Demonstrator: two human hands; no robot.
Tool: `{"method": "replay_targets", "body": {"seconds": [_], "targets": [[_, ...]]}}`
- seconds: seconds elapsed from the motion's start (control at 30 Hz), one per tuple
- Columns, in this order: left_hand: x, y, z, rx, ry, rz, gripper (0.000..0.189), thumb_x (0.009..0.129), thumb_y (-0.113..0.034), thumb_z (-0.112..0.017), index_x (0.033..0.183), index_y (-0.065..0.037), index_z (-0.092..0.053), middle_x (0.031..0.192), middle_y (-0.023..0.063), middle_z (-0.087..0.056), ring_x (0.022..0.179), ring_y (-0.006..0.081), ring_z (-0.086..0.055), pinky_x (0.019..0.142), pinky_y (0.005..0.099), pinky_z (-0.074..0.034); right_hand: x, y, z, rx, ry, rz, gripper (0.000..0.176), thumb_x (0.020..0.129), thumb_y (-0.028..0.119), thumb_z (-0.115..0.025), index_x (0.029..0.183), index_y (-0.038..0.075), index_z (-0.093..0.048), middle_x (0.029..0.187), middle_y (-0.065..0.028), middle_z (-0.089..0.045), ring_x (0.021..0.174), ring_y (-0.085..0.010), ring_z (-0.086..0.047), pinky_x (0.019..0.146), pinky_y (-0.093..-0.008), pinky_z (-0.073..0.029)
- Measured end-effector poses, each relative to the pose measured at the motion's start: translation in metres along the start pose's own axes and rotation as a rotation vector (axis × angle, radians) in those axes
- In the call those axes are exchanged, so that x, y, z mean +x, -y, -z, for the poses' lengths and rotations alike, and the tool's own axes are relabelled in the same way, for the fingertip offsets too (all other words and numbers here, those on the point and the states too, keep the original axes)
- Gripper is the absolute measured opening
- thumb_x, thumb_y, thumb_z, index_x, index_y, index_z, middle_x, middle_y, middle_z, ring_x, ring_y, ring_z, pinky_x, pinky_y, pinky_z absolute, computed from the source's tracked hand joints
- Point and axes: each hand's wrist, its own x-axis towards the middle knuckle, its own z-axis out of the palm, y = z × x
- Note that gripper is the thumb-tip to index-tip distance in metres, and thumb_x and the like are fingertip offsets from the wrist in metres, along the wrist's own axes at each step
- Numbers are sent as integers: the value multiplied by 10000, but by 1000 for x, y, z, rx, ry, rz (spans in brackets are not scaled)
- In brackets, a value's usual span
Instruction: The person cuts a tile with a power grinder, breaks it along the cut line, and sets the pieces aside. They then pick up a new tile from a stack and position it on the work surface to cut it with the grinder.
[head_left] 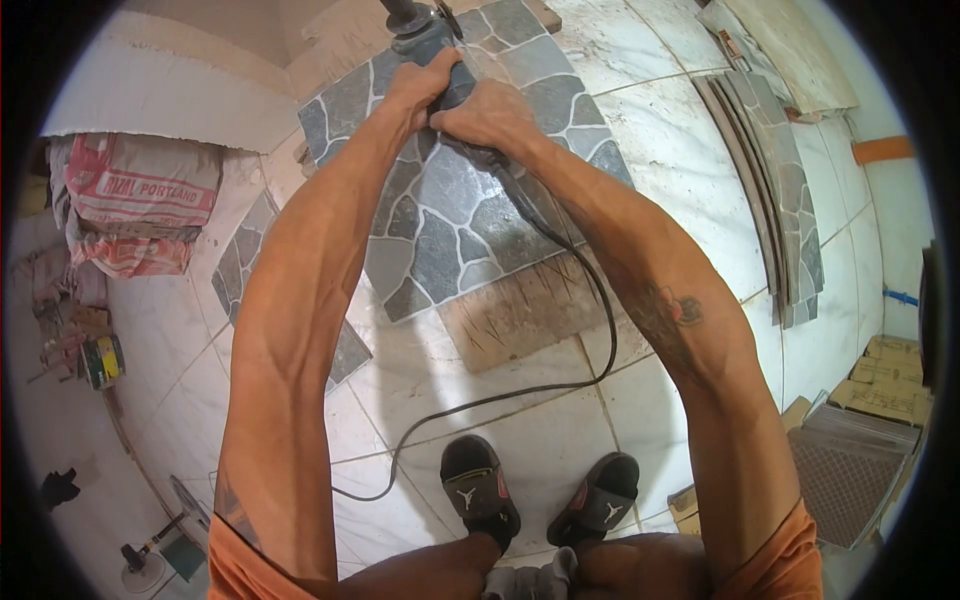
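- The left hand [425,85] grips the body of an angle grinder [418,38], with its fingers curled tightly round the casing.
- The right hand [492,115] sits just behind, touching the left, and its fingers are closed round the grinder's rear handle.
- The grinder is held at the far edge of a stone-pattern tile [450,225]. Its head reaches the top of the view, and the disc cannot be made out clearly.
- The tile lies flat on a wooden board [520,318], which rests on the pale tiled floor [660,150].
- A black power cord [560,385] runs from the grinder under the right forearm, then loops across the floor towards the person's feet.
- Two black sandals [480,490] are on the feet, near the end of the board.
- Cement sacks [140,190] are stacked well to the left.
- Cut tile strips [785,200] of the same pattern lie to the right.
- Cardboard boxes [885,378] sit at the far right.
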Motion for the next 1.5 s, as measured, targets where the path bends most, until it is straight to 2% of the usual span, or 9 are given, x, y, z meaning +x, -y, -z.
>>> {"method": "replay_targets", "body": {"seconds": [0.13, 0.23, 0.47, 0.83, 0.97, 1.27, 1.5], "targets": [[-2, 3, -1, -9, -9, -6, 503, 869, -302, -742, 1094, 131, -621, 985, 123, -676, 809, 196, -663, 712, 328, -544, -7, 0, 2, 3, 5, 17, 645, 656, 499, -748, 931, -84, -736, 958, -278, -722, 919, -370, -721, 791, -407, -565], [-11, 2, -5, 24, -31, 0, 509, 866, -312, -742, 1085, 131, -623, 982, 127, -669, 807, 198, -650, 706, 336, -534, -16, 3, 9, 29, 60, -33, 544, 670, 374, -717, 974, -76, -730, 1029, -277, -717, 1021, -378, -706, 867, -415, -563], [-24, 7, -9, 8, -22, -21, 558, 864, -364, -730, 1090, 135, -623, 976, 132, -672, 815, 210, -650, 725, 341, -527, -22, -5, 3, 29, 33, -18, 538, 667, 360, -731, 984, -74, -729, 1043, -279, -713, 1022, -384, -703, 877, -418, -561], [-31, 9, -11, 36, -20, 1, 548, 867, -342, -732, 1103, 140, -619, 1005, 146, -687, 832, 221, -670, 728, 341, -536, -28, -7, 5, 21, 71, -47, 574, 669, 355, -733, 1027, -93, -716, 1093, -281, -705, 1046, -380, -699, 893, -415, -558], [-17, 20, -9, 50, -53, 5, 555, 869, -337, -733, 1102, 152, -614, 998, 148, -685, 822, 220, -670, 714, 345, -536, -34, -7, 7, 39, 55, -36, 559, 667, 349, -731, 1004, -97, -719, 1070, -294, -704, 1037, -395, -698, 887, -426, -559], [-54, 15, -21, 35, -46, -14, 528, 870, -347, -732, 1076, 130, -634, 979, 128, -684, 814, 201, -664, 715, 341, -526, -49, -15, 9, 29, 73, -21, 545, 661, 339, -723, 983, -101, -722, 1040, -309, -703, 1025, -406, -699, 878, -440, -559], [-43, 22, -19, 71, -61, 0, 525, 871, -347, -728, 1081, 126, -637, 979, 122, -682, 815, 193, -657, 711, 336, -515, -50, -15, 9, 24, 72, -45, 542, 666, 337, -711, 991, -97, -721, 1038, -294, -709, 1028, -398, -701, 883, -435, -560]]}}
